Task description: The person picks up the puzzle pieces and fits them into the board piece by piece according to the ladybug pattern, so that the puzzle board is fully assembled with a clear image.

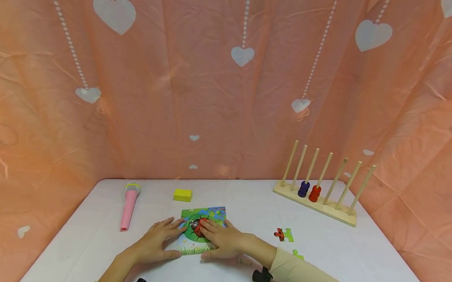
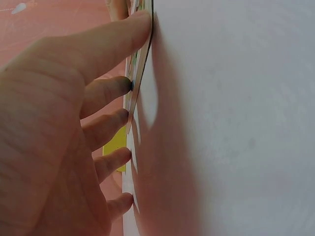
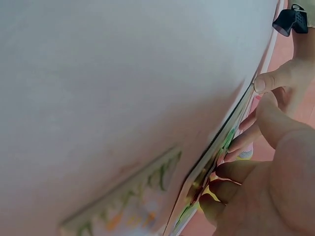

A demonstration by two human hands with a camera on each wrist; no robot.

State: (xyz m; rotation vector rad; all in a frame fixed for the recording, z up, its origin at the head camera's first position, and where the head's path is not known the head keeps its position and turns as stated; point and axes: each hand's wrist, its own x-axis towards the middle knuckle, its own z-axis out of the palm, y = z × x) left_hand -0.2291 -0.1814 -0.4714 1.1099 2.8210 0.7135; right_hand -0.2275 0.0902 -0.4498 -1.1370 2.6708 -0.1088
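A ladybug jigsaw puzzle (image 1: 195,232) lies flat on the white table, with grass along its near edge. My left hand (image 1: 158,239) rests at its left side, fingers spread; in the left wrist view the thumb touches the near edge. Across the right part lies my right hand (image 1: 226,241), its fingertips on the ladybug and its palm hiding that side. A loose grass-patterned piece (image 3: 133,201), blurred in the right wrist view, lies close to the puzzle. Farther right are a red-and-green piece (image 1: 284,234) and a green piece (image 1: 298,254), partly behind the right sleeve.
A yellow block (image 1: 182,195) sits behind the puzzle. At the left lies a pink toy microphone (image 1: 129,208). A wooden peg rack (image 1: 315,204) with purple and red beads stands at the back right. Peach curtains with white hearts surround the table (image 1: 242,193).
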